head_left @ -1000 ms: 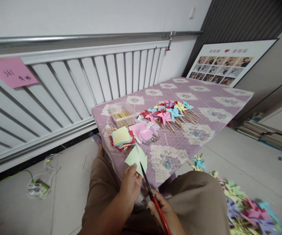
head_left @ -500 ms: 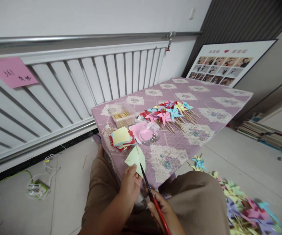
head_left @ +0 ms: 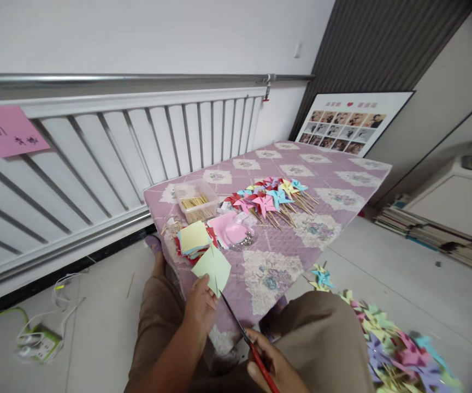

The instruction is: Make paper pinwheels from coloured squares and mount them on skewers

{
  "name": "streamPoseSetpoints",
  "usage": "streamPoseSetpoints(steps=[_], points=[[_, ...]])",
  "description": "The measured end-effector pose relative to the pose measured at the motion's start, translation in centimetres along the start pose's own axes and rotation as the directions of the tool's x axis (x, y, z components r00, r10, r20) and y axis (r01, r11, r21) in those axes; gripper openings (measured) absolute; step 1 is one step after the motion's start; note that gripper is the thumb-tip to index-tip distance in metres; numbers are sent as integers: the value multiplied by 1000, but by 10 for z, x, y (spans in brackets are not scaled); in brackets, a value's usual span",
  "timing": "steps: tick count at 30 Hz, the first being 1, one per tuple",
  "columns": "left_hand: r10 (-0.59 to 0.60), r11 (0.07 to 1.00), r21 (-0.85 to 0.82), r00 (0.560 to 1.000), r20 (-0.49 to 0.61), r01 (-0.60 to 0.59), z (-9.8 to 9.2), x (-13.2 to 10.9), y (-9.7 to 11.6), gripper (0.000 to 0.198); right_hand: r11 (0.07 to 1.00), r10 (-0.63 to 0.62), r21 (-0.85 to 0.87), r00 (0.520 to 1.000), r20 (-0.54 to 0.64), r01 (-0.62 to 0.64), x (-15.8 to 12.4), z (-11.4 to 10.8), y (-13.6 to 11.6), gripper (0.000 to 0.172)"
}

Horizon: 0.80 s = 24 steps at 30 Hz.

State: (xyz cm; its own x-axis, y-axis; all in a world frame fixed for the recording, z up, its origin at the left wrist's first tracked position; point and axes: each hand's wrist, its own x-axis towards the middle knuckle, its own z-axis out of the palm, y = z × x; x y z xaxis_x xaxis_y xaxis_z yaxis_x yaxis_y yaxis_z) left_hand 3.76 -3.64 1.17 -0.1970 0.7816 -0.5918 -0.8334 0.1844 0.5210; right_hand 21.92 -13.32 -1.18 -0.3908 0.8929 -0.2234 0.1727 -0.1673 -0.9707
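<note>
My left hand (head_left: 200, 307) pinches a pale green paper square (head_left: 214, 266) by its near side, above the table's front corner. Short slits run in from the far and near corners of the paper. In my right hand (head_left: 272, 360) are red-handled scissors (head_left: 263, 369), their dark blades pointing up and left. The blade tips are at the square's near corner; whether they touch it I cannot tell. Just beyond the square lies a stack of coloured paper squares (head_left: 194, 238), yellow on top. Beside it are pink sheets (head_left: 224, 229) and small metal pieces in clear plastic (head_left: 247, 239).
A clear plastic box (head_left: 197, 201) of wooden sticks stands on the quilted purple tablecloth (head_left: 236, 273). Finished paper pinwheels (head_left: 266, 202) lie to its right. More pinwheels (head_left: 400, 344) are heaped on the floor at right. A radiator (head_left: 170, 142) runs behind the table; a power strip (head_left: 43, 344) lies at left.
The scissors have drawn back from over the paper to its near corner. The paper, bent before, now looks flatter and more squarely turned. The whole view has shifted slightly.
</note>
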Motion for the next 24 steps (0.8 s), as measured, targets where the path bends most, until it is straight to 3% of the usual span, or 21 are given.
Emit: streamPoseSetpoints(steps=[3, 6, 9, 12, 16, 19, 24], points=[[16, 1000, -24, 998, 59, -15, 2, 14, 13, 15, 997, 9, -76, 988, -153, -21, 4, -17, -6, 52], [-30, 999, 29, 991, 128, 26, 0, 24, 19, 17, 969, -88, -247, 942, -323, 5, 14, -39, -14, 42], [-45, 997, 75, 987, 152, 34, -4, 28, 17, 16, 853, -144, -518, 927, -346, -61, 28, -63, -22, 45], [-19, 997, 72, 980, 197, 5, -7, 28, 15, 12, 689, -248, -723, 926, -285, -38, 45, -84, -28, 45], [-55, 995, 98, 964, 260, 30, -9, 28, 17, 13, 539, -303, -840, 944, -127, 60, 69, -102, -40, 44], [-90, 991, 125, 943, 321, 52, -11, 29, 20, 21, 480, -255, -874, 965, -57, 75, 86, -110, -49, 46], [-158, 976, 191, 941, 300, 103, -15, 35, 21, 28, 412, -192, -909, 981, -20, 62, 108, -120, -48, 52]])
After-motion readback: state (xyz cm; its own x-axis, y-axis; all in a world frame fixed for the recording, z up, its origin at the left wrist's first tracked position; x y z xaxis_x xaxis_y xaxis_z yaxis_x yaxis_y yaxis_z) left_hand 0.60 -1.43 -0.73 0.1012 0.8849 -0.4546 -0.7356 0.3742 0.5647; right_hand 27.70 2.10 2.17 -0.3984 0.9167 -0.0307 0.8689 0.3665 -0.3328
